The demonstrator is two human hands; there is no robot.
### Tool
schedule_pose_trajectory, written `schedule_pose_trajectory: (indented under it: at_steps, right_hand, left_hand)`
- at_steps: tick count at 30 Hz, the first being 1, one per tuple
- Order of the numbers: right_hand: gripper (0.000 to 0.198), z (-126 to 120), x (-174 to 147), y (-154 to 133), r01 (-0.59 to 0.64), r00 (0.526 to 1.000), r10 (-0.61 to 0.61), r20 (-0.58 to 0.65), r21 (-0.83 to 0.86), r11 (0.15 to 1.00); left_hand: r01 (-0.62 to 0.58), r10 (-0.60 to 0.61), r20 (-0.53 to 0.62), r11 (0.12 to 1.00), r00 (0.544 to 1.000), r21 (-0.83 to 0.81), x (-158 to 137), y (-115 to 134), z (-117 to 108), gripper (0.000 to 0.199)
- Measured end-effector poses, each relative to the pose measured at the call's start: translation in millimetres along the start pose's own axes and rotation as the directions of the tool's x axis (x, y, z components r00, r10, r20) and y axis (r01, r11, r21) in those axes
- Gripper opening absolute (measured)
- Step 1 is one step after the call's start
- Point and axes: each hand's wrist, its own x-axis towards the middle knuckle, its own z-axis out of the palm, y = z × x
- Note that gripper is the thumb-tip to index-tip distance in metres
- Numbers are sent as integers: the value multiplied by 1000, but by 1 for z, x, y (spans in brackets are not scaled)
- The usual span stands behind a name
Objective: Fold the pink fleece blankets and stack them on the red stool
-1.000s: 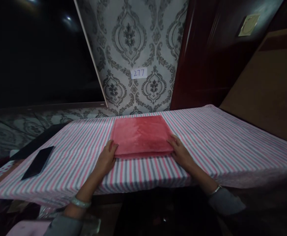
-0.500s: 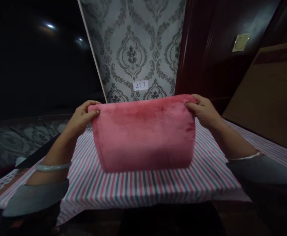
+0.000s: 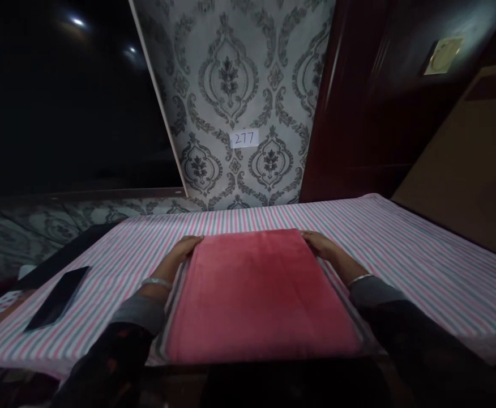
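Observation:
A pink plush cloth, folded into a rectangle, is spread over the striped tablecloth right in front of me. Its near edge reaches the table's front edge and looks slightly blurred. My left hand is closed at the cloth's far left corner, the thumb near its top edge. At the far right corner my right hand holds the other end, with its fingertips partly hidden by the cloth. Both forearms reach along the cloth's sides.
A dark flat phone-like slab lies on the table at left. Behind stand a large black screen, a patterned wall with a paper label "277" and a dark red panel. A cardboard box stands at right.
The pink cloth, held up and hanging before, has come down onto the table and lies flat. Both hands moved lower, still at its far corners. The dark slab at left is now uncovered.

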Motion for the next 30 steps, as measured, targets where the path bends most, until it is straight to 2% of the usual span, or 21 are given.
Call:
schedule_pose_trajectory:
  at_steps: [3,5,6,8,9,10,12,18,26,30]
  right_hand:
    - [44,0,8,-14,4,998,-14,-61,-168,986]
    - [54,15,6,-29,138,987,-160,-34,-347,928]
    - [57,27,1,-36,235,967,-253,21,-454,859]
    - [61,56,-13,-42,399,908,-382,172,-634,663]
    - [62,70,-22,-42,433,892,-392,227,-681,590]
    - [62,83,-29,-40,446,886,-381,265,-710,544]
    - [63,99,-41,-30,452,885,-353,302,-739,500]
    - [65,103,-42,-8,445,889,-344,302,-744,499]
    - [64,104,-41,-11,438,895,-333,298,-735,519]
    - [63,103,-42,-15,446,891,-341,301,-722,529]
  left_hand:
    - [-21,23,-16,992,1000,126,2,14,4,42]
    - [-146,149,1,967,989,210,-6,26,18,49]
    - [-241,239,40,932,970,269,-13,31,29,54]
    - [-465,425,192,769,885,440,-30,35,54,61]
    - [-528,458,266,682,848,507,-38,33,67,63]
    - [-558,457,325,613,828,559,-44,30,78,64]
    - [-562,416,381,543,826,624,-52,22,94,67]
    - [-559,403,395,489,825,669,-48,6,102,70]
    - [-563,410,393,501,823,657,-48,5,101,70]
    - [-553,436,357,511,826,658,-48,9,98,64]
